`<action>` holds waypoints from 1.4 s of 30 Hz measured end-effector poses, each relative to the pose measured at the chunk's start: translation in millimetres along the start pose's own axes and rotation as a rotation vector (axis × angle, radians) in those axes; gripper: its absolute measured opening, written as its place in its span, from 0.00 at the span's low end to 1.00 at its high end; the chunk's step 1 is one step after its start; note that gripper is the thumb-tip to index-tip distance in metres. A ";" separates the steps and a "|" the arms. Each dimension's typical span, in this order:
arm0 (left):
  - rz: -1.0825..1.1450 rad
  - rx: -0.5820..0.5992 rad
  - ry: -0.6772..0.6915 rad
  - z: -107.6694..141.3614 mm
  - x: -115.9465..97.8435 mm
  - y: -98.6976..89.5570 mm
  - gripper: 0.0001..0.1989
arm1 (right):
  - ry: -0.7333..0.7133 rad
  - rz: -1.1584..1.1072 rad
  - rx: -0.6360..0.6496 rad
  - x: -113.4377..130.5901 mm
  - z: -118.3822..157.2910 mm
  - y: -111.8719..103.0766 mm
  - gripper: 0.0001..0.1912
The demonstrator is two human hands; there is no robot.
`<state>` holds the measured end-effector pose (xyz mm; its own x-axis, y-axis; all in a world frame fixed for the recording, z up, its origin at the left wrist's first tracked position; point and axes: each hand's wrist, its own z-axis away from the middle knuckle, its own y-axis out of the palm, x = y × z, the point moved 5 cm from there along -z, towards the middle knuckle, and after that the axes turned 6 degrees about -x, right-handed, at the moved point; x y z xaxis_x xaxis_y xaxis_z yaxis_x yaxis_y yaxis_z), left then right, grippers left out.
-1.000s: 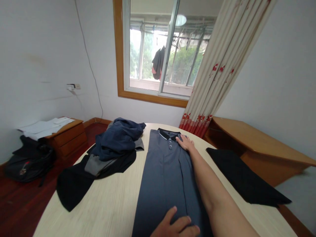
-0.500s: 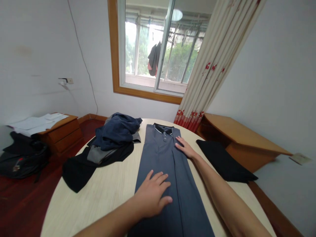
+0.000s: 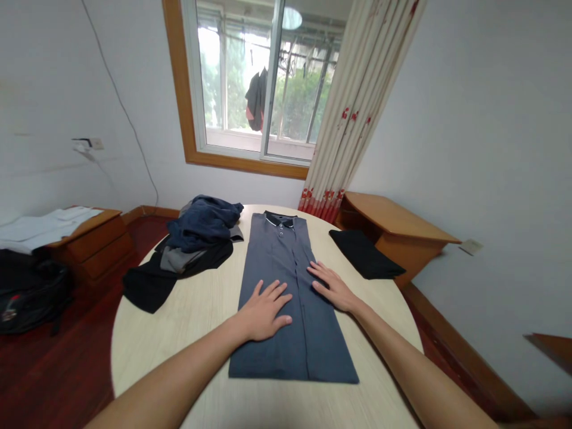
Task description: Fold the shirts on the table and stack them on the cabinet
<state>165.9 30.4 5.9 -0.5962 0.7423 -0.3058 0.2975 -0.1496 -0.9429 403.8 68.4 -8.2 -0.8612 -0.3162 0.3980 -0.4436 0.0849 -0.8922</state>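
A grey polo shirt [image 3: 279, 268] lies lengthwise on the round table, its sides folded in to make a long strip. Its black collar with a white trim line points toward the window, and its straight hem faces me. My left hand [image 3: 264, 311] rests flat on the middle of the shirt, fingers spread. On the right edge of the shirt lies my right hand [image 3: 333, 287], its fingers stretched out over the folded side. Neither hand grips the cloth.
A pile of navy, grey and black clothes [image 3: 203, 223] sits at the table's [image 3: 201, 333] back left. Some folded black cloth [image 3: 366, 255] lies at the right edge. Beyond stand a wooden desk [image 3: 397, 217], a curtain [image 3: 344, 119] and a drawer cabinet [image 3: 100, 244] with papers.
My right hand has slid from near the collar down the shirt's right side. My left hand stays flat on the cloth. The view has shifted, and the shirt's hem now shows.
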 end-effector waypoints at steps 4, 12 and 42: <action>-0.048 0.022 0.060 9.6 -6.8 1.9 0.32 | 0.000 0.023 0.030 17.6 27.4 -2.3 0.36; -0.066 0.052 0.087 31.5 -9.5 -0.7 0.30 | 0.025 -0.052 -0.089 20.2 36.5 -4.3 0.33; 0.127 0.065 0.399 -6.9 -51.3 29.5 0.32 | 0.444 0.130 -0.090 -94.3 -194.3 18.5 0.43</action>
<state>210.3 -7.7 -5.2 -0.2186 0.9082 -0.3569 0.2948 -0.2872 -0.9114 428.6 283.3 -20.8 -0.9254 0.1355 0.3540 -0.3275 0.1846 -0.9266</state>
